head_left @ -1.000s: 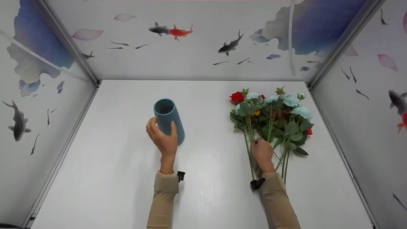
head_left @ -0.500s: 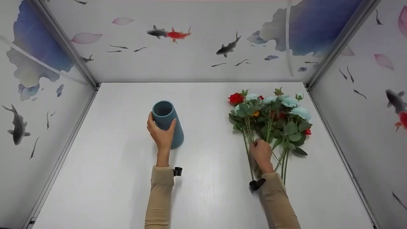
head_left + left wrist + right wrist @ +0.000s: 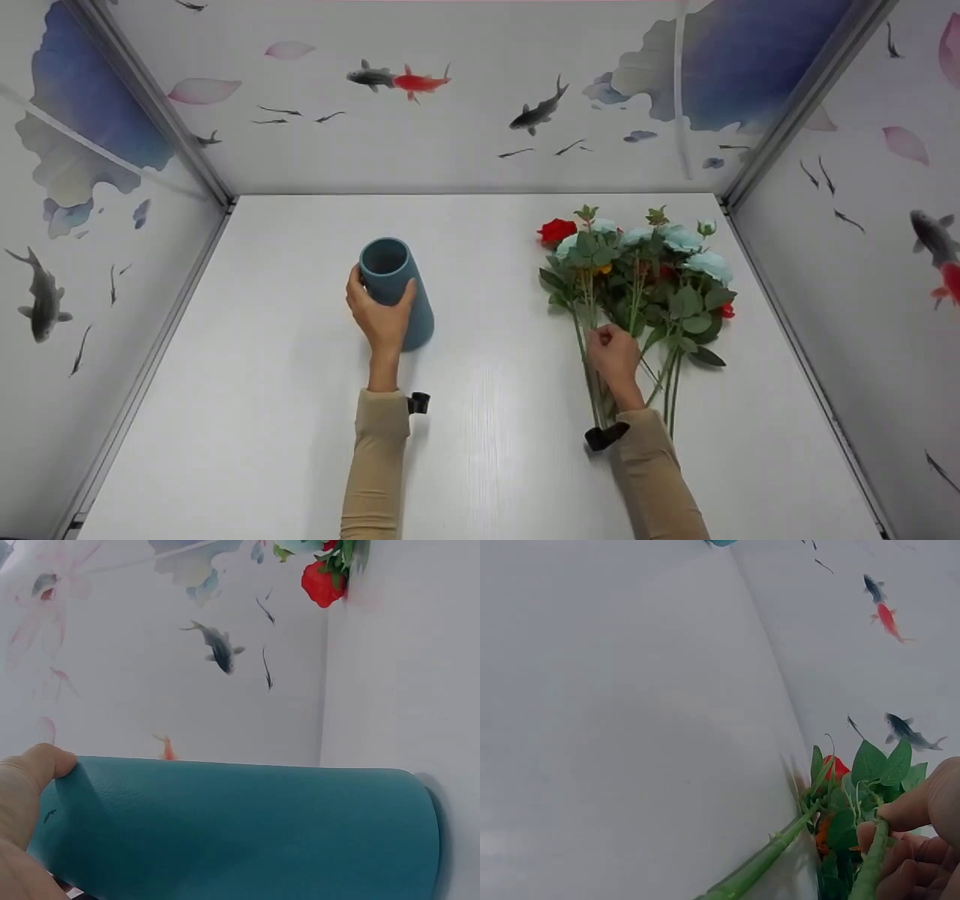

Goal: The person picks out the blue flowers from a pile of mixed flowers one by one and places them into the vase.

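A blue-green vase (image 3: 418, 311) stands upright on the white table, its round mouth uppermost. My left hand (image 3: 383, 324) grips the vase near its top, thumb on one side and fingers on the other. The left wrist view shows the thumb against the vase wall (image 3: 247, 829). At the right, my right hand (image 3: 616, 360) pinches the green stem (image 3: 871, 862) of an artificial flower between thumb and finger. That stem appears to lead to a light blue bloom (image 3: 568, 246). Beneath and beside the hand lie more artificial flowers (image 3: 686, 302), with red and light blue blooms and green leaves.
White panels printed with fish and petals enclose the table (image 3: 487, 420) at the back and both sides. Loose stems (image 3: 673, 397) point toward the table's front. A red rose (image 3: 556, 232) lies at the bunch's back left corner.
My left hand has closed around the vase, which stays in place. On the right, the pinched stem has lifted slightly, and its light blue bloom and leaves have shifted.
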`<state>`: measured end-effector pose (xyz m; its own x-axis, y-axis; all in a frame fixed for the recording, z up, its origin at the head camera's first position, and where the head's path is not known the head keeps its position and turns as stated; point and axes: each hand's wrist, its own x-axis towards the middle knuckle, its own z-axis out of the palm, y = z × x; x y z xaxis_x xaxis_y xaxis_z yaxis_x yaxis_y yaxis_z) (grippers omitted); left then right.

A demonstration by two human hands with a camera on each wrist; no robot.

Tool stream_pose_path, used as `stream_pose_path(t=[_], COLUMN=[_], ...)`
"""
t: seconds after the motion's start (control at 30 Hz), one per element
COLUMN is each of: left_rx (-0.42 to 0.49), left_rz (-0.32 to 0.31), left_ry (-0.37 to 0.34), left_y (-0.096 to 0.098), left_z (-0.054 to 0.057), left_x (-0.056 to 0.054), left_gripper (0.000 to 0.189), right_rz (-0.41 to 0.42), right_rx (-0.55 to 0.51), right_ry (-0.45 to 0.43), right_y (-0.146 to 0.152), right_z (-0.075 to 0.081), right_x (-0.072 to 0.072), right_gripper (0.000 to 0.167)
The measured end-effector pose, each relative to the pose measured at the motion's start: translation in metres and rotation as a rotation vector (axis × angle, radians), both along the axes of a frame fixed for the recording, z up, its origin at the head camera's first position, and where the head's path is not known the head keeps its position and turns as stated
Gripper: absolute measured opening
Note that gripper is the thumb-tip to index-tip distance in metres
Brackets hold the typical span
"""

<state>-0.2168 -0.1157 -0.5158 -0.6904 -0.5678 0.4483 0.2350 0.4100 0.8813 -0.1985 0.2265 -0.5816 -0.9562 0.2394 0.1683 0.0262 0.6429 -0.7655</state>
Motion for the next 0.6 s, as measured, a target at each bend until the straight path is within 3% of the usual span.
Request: stream_pose_path(t=[0.4,0.6], left_rx=[0.000,0.004], left_rz=[-0.001,0.000], left_ry=[0.006,0.012], left_y=[-0.001,-0.002], left_z=[-0.001,-0.001], left_x=[0.000,0.000], left_gripper=[0.079,0.078], right_rz=[-0.029,-0.006], right_rx=[-0.129,-0.140], right_ry=[0.041,0.117], right_y=[-0.006,-0.011], right_z=[0.008,0.011], right_x=[0.002,0.004], right_gripper=[0.015,0.015])
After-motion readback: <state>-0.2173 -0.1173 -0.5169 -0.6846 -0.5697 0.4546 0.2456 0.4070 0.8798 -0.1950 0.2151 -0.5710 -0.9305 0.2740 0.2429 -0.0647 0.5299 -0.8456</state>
